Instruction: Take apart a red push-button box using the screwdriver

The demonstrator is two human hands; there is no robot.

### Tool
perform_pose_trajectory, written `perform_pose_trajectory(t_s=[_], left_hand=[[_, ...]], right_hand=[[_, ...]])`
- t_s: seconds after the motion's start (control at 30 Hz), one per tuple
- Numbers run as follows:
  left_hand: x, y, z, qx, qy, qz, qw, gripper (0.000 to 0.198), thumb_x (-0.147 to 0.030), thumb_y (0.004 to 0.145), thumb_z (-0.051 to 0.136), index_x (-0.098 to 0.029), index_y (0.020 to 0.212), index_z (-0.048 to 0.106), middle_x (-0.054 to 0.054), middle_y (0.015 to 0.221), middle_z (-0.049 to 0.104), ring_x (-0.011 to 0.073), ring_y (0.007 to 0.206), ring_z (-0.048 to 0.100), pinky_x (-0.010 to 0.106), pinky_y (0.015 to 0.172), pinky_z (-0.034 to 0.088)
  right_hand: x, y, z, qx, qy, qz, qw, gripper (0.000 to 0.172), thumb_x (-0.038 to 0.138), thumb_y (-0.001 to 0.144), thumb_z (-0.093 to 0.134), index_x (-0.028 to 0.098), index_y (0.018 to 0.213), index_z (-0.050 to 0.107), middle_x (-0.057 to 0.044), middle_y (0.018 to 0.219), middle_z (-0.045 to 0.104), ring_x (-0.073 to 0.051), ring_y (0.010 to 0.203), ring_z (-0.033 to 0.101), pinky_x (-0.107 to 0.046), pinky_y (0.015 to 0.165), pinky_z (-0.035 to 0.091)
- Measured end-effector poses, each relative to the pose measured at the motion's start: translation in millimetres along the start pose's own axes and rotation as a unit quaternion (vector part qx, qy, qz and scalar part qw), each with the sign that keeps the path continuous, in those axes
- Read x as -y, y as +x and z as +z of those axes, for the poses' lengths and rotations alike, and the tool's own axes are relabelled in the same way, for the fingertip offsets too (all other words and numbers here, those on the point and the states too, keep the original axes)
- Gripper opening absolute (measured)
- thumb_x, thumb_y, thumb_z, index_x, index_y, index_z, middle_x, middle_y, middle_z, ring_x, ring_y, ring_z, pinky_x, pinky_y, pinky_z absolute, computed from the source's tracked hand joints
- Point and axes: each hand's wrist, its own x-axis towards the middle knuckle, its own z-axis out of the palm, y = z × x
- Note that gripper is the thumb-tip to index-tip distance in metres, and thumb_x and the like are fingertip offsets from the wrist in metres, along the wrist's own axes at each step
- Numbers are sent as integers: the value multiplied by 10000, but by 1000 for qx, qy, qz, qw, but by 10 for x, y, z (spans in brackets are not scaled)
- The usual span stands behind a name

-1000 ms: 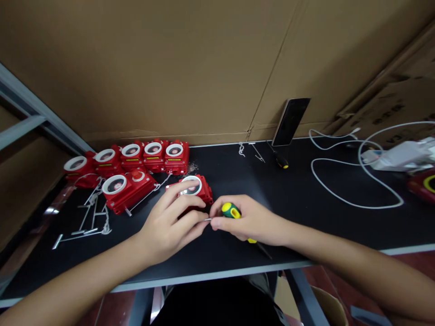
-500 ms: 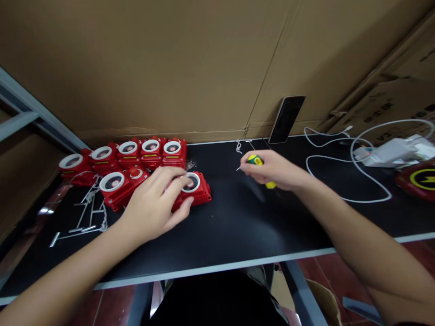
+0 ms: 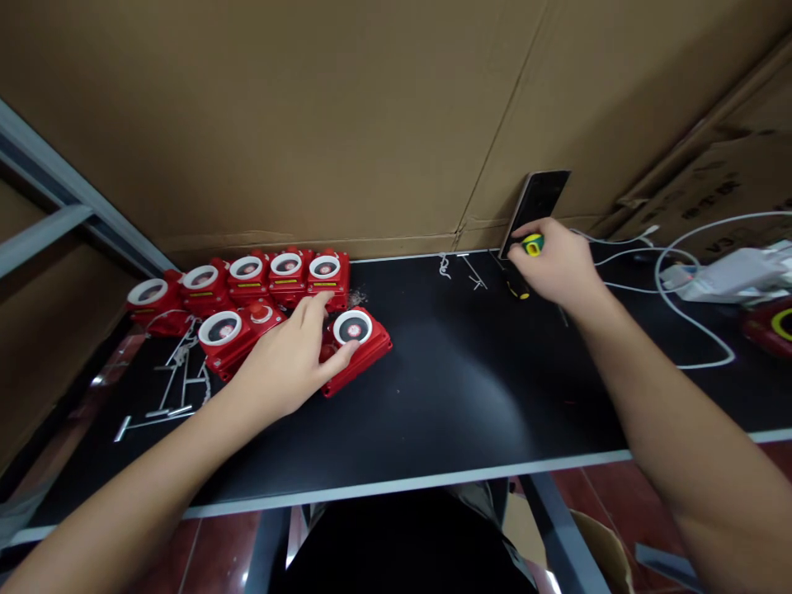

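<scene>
My left hand point(image 3: 288, 359) is closed over the left end of a red alarm box point(image 3: 371, 351) with a white-ringed round window, its thumb beside the ring. Under the palm and wrist lies part of another red box point(image 3: 221, 330) with a red button. In my right hand point(image 3: 557, 260) is a screwdriver point(image 3: 533, 243) with a yellow-green handle; a thin shaft shows below the palm. Just under those fingers, a dark screwdriver point(image 3: 517, 285) with a yellow end lies on the table. The phone point(image 3: 538, 198) leans against the cardboard right behind this hand.
Several red boxes point(image 3: 247, 276) stand in a row along the cardboard wall point(image 3: 346, 124). Thin metal T-bars point(image 3: 164, 408) lie at left, and smaller ones point(image 3: 473, 271) at the back. A white cable point(image 3: 711, 334) loops at right near a white adapter point(image 3: 730, 276).
My right hand has moved right and back with the screwdriver, to the phone. The red box under my left hand has turned, its right end swinging back. The view has shifted slightly.
</scene>
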Motion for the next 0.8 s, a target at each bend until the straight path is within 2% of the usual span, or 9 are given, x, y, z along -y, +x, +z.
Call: perform_pose_trajectory(t_s=[0.1,0.2,0.27,0.33,0.43,0.53,0.67,0.73,0.8], left_hand=[[-11,-35,18,-40,-14,-11,999,801,-641,1105,648,-120,1689,475,252,1515,698,416,1138,843,529,892,708],[-20,-66,28,-70,-61,14,996,685,-458,1114,664,-168,1694,445,216,1540,686,313,991,843,499,936,717],[-26,-83,28,-65,-100,42,992,617,-264,1084,617,-197,1674,450,189,1548,692,250,886,824,471,928,726],[-32,-94,27,-50,-134,70,987,634,-114,1012,561,-216,1632,478,179,1592,667,217,870,822,418,866,735],[-34,-99,30,-43,-127,116,984,651,-56,1013,511,-223,1642,490,217,1699,571,279,1118,843,377,793,744],[-29,-87,28,-35,-62,172,983,735,-61,1060,544,-247,1760,415,255,1793,453,380,1356,778,499,951,772],[3,-38,21,22,-16,247,969,986,1,959,775,-282,1800,344,223,1830,477,494,1680,514,735,1305,585],[37,-14,32,30,-31,266,963,1026,-86,896,959,-269,1734,397,224,1768,567,526,1715,458,777,1329,544],[71,-7,59,19,-56,267,962,978,-290,848,1079,-238,1613,472,270,1736,584,556,1719,445,804,1312,537]], right_hand=[[47,-67,-26,-17,10,-39,999,101,183,865,742,274,901,717,-92,878,766,-283,861,668,-426,886,556],[188,-235,-4,9,10,-75,997,71,212,845,745,253,902,735,-92,896,786,-293,845,700,-432,848,556],[310,-372,-5,66,5,-124,990,71,230,874,725,238,941,747,-95,955,811,-290,880,739,-416,867,567],[430,-514,-30,167,-3,-181,969,91,237,915,699,228,974,767,-76,932,816,-263,839,752,-384,851,573],[588,-729,-70,337,-34,-231,912,187,203,957,672,222,1056,829,-40,893,824,-231,768,764,-342,788,564],[711,-944,-51,428,-75,-284,855,349,151,997,663,207,1282,858,-74,1094,878,-252,872,828,-337,793,576],[779,-1143,51,444,-112,-378,805,570,136,1027,678,196,1590,745,-120,1230,855,-281,947,839,-359,818,600],[757,-1168,95,431,-131,-410,793,639,160,1042,680,203,1680,674,-112,1196,835,-267,866,814,-357,771,595],[704,-1150,121,404,-114,-421,804,739,180,1062,657,215,1791,541,-112,1231,808,-241,812,781,-349,737,597]])
